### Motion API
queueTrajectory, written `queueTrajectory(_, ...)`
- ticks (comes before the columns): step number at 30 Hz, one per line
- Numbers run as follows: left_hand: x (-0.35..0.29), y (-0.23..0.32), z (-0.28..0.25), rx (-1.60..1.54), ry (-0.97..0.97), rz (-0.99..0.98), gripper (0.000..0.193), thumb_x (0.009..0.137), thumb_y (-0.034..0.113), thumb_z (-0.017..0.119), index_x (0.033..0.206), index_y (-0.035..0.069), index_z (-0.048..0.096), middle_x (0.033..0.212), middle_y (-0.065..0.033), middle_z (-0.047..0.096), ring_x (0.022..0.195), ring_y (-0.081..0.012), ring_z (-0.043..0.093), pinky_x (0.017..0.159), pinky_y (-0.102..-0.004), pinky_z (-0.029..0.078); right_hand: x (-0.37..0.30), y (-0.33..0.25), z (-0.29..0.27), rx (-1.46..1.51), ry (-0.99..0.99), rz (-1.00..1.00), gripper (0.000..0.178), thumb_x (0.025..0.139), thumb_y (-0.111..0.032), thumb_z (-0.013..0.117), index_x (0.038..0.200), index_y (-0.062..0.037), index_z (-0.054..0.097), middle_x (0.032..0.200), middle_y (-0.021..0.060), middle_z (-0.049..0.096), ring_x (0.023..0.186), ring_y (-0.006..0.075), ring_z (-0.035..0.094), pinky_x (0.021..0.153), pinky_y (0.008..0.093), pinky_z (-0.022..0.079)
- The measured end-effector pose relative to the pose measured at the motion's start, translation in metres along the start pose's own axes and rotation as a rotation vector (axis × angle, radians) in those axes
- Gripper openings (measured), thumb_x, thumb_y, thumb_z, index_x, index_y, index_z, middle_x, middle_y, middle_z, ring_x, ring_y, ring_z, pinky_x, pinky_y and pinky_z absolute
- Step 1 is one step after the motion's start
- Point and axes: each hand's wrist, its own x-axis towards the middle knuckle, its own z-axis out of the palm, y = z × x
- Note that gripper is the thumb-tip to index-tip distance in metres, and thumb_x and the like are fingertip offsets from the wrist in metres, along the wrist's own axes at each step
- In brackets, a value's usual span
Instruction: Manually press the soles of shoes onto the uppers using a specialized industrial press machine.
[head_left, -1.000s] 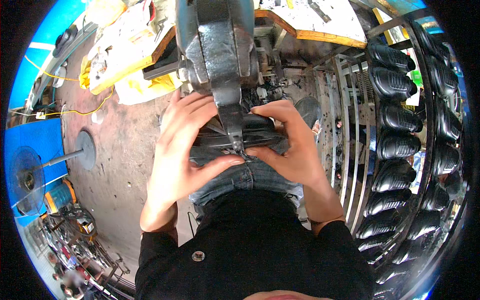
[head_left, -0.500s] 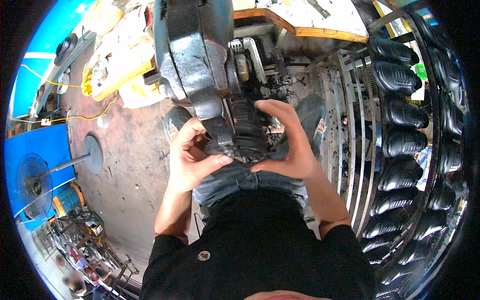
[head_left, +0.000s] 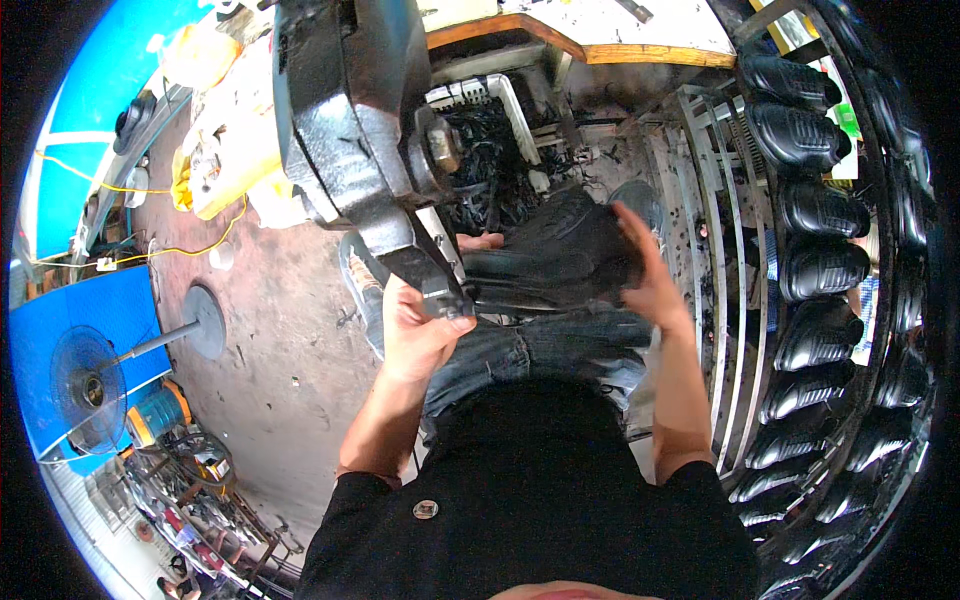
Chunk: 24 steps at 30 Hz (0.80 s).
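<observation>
A black shoe [head_left: 560, 250] lies sideways above my lap, one end tucked against the lower tip of a heavy dark metal machine arm [head_left: 350, 160]. My left hand [head_left: 425, 325] is closed round that end. Its thumb rests beside the tip, and some of its fingers show beyond the arm; the rest are hidden. At the shoe's right end, my right hand [head_left: 655, 280] cups the shoe between curved fingers and thumb, slightly smeared by motion. The arm covers part of the shoe.
A white crate [head_left: 515, 115] with black scraps stands beyond the shoe. On the right, a metal rack [head_left: 725, 260] borders shelves of black shoes [head_left: 815, 270]. A worktable [head_left: 660, 55] is at the far side. A standing fan [head_left: 95, 390] and a yellow cable [head_left: 200, 252] are on the left.
The shoe, earlier pointing away under the machine arm, has turned sideways and extends right. My right hand has moved right with it. In the picture, the machine arm sits further left.
</observation>
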Motion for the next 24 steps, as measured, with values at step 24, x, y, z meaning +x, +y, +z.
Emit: queueTrajectory(24,-0.053,-0.005,-0.049,-0.164,0.249,-0.088,0.061,0.087,0.012,0.077,0.140,0.003,0.049,0.139,-0.0105,0.058,0.129,-0.0240,0.055,0.115,-0.0430,0.038,0.022,-0.187,-0.022,-0.248,0.227,-0.536,0.105,0.041,-0.030,0.091,0.136,0.0005,0.058,0.140,0.0249,0.053,0.131,0.0372,0.050,0.111,0.0452,0.038)
